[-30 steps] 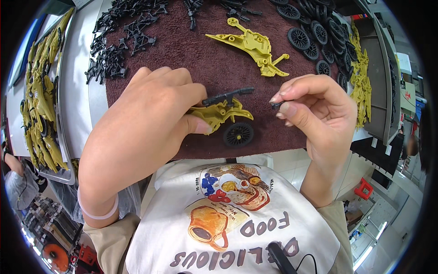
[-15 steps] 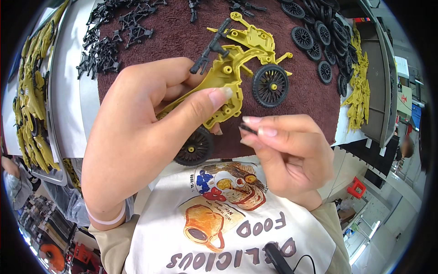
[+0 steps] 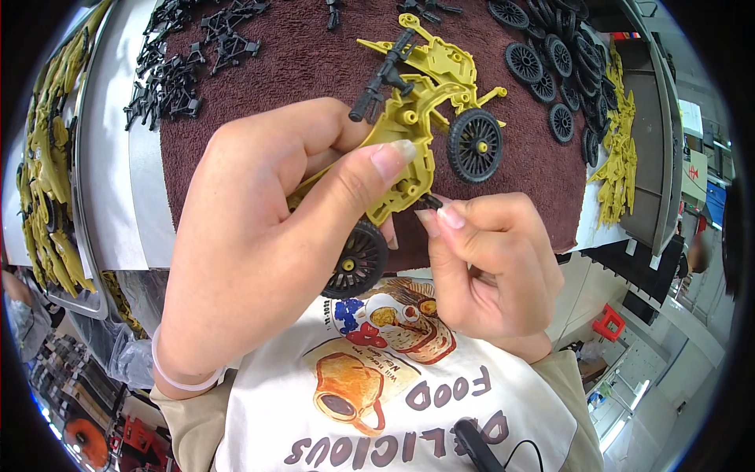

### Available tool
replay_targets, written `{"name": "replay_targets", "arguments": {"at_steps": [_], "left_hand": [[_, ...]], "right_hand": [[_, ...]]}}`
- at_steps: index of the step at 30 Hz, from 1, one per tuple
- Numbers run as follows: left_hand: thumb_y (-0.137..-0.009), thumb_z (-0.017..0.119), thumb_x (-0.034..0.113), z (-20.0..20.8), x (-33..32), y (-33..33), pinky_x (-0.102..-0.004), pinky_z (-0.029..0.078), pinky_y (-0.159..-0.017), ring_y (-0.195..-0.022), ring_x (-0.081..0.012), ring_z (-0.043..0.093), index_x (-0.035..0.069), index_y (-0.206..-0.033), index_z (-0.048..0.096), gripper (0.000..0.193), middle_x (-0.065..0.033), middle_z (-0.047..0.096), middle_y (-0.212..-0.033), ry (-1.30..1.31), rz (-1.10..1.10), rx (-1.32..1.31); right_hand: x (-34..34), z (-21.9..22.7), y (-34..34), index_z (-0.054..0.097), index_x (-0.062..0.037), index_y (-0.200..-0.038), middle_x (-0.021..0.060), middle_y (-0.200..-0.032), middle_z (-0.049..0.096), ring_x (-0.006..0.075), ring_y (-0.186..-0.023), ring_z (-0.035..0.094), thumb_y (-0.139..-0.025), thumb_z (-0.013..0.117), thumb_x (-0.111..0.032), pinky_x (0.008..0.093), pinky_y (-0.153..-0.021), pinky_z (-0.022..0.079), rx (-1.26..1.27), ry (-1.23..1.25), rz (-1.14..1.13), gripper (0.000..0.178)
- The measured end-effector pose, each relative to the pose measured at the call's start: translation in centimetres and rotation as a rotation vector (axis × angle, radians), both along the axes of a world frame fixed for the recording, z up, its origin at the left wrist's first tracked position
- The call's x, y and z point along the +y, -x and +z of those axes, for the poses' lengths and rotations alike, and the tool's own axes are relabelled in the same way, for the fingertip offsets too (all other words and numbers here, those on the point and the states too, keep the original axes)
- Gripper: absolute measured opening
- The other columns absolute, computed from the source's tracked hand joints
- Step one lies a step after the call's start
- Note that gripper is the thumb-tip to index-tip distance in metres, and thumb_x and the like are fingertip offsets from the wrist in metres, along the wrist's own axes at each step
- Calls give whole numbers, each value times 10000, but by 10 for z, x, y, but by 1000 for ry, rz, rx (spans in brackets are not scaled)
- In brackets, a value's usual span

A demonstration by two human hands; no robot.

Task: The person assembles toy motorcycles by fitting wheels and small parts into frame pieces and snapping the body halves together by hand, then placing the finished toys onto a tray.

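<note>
My left hand (image 3: pixel 275 212) is closed around a yellow plastic toy motorcycle body half (image 3: pixel 410 153), its thumb pressed over the open inner side. A black handlebar piece (image 3: pixel 385 75) sits at the body's upper end. Black spoked wheels are on it: one wheel (image 3: pixel 475 146) at the right, another wheel (image 3: pixel 355 261) below by my left wrist. My right hand (image 3: pixel 499 263) pinches a small black plastic part (image 3: pixel 432 201) between thumb and fingertips, right at the body's lower edge. Whether the part touches the body is hard to see. Beyond lies another yellow body half (image 3: pixel 440 63) on the towel.
A dark red towel (image 3: pixel 267 82) covers the table. Black frame-like parts (image 3: pixel 169 86) are heaped at the far left, loose black wheels (image 3: pixel 558 59) at the far right. Yellow parts (image 3: pixel 617 149) lie along the right edge; a tray of yellow pieces (image 3: pixel 51 181) stands at the left.
My left hand and the toy body have shifted slightly right. My right hand has brought the small black part up against or very near the body's lower edge.
</note>
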State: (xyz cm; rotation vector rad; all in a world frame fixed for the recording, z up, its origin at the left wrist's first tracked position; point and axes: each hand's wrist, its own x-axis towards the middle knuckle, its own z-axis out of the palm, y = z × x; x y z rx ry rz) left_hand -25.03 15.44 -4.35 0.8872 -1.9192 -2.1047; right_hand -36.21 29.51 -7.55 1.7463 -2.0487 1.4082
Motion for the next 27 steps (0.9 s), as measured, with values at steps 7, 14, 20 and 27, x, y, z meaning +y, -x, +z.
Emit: {"name": "replay_targets", "arguments": {"at_steps": [7, 14, 20, 27], "left_hand": [[-936, 589, 84, 9, 0, 2, -227, 481, -592, -651, -124, 603, -84, -875, 559, 181, -117, 647, -811, 30, -4, -25], [-934, 593, 99, -9, -8, 4, -229, 483, -618, -672, -110, 610, -87, -883, 579, 194, -100, 651, -799, -149, 60, 111], [-884, 677, 166, 3, -30, 5, -202, 418, -607, -693, -42, 546, -63, -861, 655, 231, -26, 639, -733, 156, -219, -174], [-825, 722, 160, 0, -39, 10, -223, 428, -597, -664, -59, 553, -65, -863, 660, 236, -55, 643, -704, 325, -300, -294]], "right_hand": [[-5, 18, 3, 581, 56, -789, 101, -656, 510, 196, -472, 514, -670, 673, 142, 272, -394, 418, 52, -66, 16, 172], [-7, 35, 8, 619, 28, -822, 170, -762, 631, 228, -611, 628, -646, 733, 151, 269, -499, 494, 68, -320, 80, 243], [-4, 79, 55, 680, 7, -931, 76, -822, 665, 93, -681, 601, -787, 665, 37, 214, -645, 491, -88, -353, -252, 147], [-93, 31, 101, 578, -18, -986, 142, -860, 577, 306, -737, 576, -765, 736, -222, 350, -668, 473, 283, 176, 687, 340]]}}
